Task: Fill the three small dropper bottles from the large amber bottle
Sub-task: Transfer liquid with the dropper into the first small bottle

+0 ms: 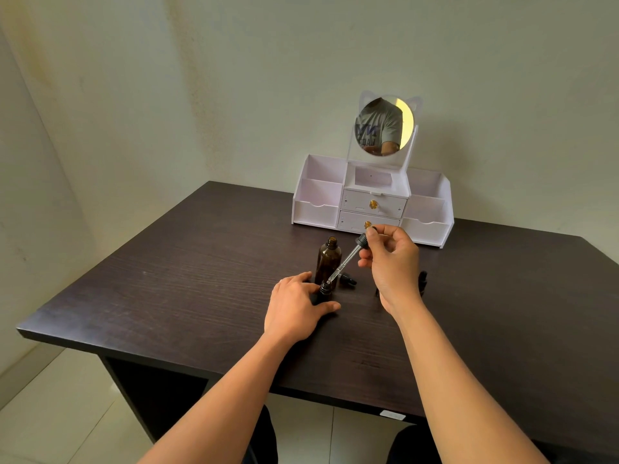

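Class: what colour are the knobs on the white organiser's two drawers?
Gold. The small flower-shaped drawer knobs show best in the head view, the only one given.

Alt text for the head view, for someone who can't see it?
The right hand pinches a dropper, its tip at the mouth of a small bottle that the left hand holds on a dark table. An open large amber bottle stands just behind.

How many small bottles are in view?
1 for sure: the small bottle in the left hand, before the large bottle. A dark shape right of the right hand may be another; more may hide behind it.
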Motion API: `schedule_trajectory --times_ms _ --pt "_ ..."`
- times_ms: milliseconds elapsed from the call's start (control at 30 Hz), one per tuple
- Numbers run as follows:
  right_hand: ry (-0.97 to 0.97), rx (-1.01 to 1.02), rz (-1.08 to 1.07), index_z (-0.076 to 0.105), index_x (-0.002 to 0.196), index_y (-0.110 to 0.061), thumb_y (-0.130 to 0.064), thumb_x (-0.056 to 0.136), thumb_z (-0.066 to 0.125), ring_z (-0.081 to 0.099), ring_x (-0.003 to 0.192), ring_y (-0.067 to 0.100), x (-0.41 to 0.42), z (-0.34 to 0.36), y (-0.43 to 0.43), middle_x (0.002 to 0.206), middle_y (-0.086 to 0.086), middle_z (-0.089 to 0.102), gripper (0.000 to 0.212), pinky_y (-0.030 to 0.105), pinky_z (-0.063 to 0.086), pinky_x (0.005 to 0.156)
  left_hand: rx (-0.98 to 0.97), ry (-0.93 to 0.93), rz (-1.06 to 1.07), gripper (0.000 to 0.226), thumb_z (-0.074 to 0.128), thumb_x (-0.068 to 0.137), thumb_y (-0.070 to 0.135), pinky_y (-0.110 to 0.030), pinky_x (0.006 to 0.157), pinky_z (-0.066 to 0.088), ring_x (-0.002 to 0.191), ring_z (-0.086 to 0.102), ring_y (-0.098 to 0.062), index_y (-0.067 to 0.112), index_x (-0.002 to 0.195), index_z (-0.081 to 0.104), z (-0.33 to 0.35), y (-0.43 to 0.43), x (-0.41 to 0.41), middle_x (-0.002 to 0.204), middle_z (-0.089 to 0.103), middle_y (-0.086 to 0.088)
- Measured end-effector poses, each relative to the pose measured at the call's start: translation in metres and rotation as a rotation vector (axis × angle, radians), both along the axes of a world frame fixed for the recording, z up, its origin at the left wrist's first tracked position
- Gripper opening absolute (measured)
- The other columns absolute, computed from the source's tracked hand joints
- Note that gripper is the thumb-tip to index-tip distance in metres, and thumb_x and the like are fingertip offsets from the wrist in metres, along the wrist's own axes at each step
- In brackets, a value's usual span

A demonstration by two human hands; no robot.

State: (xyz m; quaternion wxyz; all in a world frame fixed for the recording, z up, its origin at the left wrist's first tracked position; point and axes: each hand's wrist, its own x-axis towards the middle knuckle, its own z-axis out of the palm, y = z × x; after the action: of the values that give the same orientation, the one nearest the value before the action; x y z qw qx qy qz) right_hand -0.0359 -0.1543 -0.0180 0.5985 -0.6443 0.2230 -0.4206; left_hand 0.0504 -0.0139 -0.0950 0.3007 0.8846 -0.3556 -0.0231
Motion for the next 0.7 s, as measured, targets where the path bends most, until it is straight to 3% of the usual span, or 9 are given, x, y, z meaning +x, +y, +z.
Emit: schedule_trajectory --times_ms 500,700 --pt "0.041 -0.173 -0.005 0.062 0.090 -0.016 -0.015 0.088 0.074 0.066 0.066 0.015 -0.0044 0.0059 0.0038 0.084 0.001 0.068 0.011 0.034 0.059 0.061 0.013 0.005 0.004 0.060 0.066 0.082 0.067 -0.043 0.119 0.030 0.144 0.036 -0.021 0.030 0.130 0.067 0.0004 0.0002 -0.0001 0.156 0.043 0.005" --pt "0.048 -0.268 0.042 0.058 0.115 -0.022 -0.016 0.088 0.074 0.069 0.071 0.015 -0.0055 0.0075 0.0069 0.094 0.003 0.068 0.033 0.026 0.057 0.056 0.016 0.007 0.001 0.060 0.067 0.082 0.067 -0.044 0.118 0.029 0.144 0.035 -0.022 0.030 0.129 0.067 0.0002 -0.0004 0.0002 0.156 0.042 0.004"
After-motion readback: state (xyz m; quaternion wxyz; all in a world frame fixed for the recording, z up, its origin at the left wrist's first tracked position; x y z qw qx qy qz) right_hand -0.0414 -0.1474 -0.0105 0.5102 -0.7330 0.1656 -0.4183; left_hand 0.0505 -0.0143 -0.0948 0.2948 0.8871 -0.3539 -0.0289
